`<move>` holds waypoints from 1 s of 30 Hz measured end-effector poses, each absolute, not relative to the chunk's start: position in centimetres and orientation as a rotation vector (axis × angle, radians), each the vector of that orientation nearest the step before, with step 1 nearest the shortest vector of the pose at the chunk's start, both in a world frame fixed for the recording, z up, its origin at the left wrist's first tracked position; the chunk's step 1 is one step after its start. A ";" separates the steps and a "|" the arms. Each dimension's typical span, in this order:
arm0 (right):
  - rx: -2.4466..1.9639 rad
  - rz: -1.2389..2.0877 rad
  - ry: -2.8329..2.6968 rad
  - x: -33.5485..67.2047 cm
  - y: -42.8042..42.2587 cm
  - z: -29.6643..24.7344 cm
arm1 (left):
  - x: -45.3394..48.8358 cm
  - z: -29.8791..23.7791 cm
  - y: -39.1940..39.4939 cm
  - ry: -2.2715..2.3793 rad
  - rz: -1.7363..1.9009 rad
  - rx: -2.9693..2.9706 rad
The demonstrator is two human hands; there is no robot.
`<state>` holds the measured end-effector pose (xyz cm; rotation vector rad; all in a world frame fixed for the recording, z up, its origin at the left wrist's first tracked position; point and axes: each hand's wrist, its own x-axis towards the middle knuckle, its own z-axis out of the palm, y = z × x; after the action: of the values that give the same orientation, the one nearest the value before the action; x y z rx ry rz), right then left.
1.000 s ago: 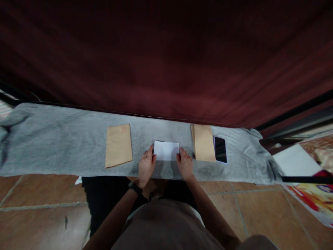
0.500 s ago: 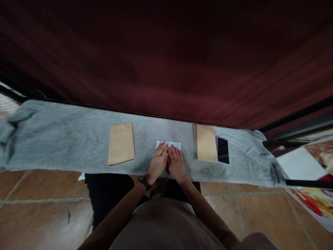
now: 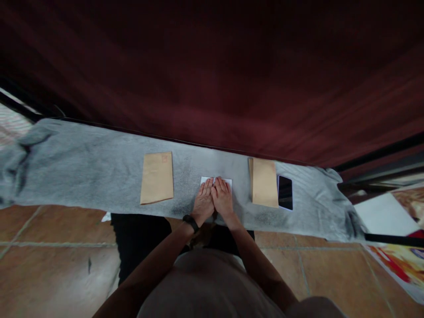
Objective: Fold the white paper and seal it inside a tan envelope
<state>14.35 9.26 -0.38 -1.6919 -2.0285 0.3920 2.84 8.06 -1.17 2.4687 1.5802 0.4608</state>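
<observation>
A folded white paper (image 3: 227,180) lies on the grey cloth (image 3: 82,163), mostly covered by both my hands. My left hand (image 3: 203,201), with a black watch at the wrist, lies flat on its left half with fingers stretched out. My right hand (image 3: 223,198) lies flat beside it on the right half, the two hands touching. Neither hand grips anything. A brown envelope (image 3: 157,177) lies to the left of the hands. A stack of brown envelopes (image 3: 264,182) lies to the right.
A black phone (image 3: 285,192) lies face up just right of the envelope stack. A dark red curtain (image 3: 212,75) hangs behind the cloth. Brown floor tiles (image 3: 53,260) run along the near side. Coloured printed sheets (image 3: 397,256) lie at the far right.
My hands moved from the paper's left and right edges to its middle and now press flat on it side by side. The paper looks smaller.
</observation>
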 end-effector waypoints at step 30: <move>-1.549 0.091 -2.320 14.6 4.2 -0.1 | -1.0 1.0 7.9 1.768 0.198 2.472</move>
<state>14.56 4.19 -0.08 -1.5494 -2.3199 0.0912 -1.03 7.89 0.95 2.4721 1.7677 0.1978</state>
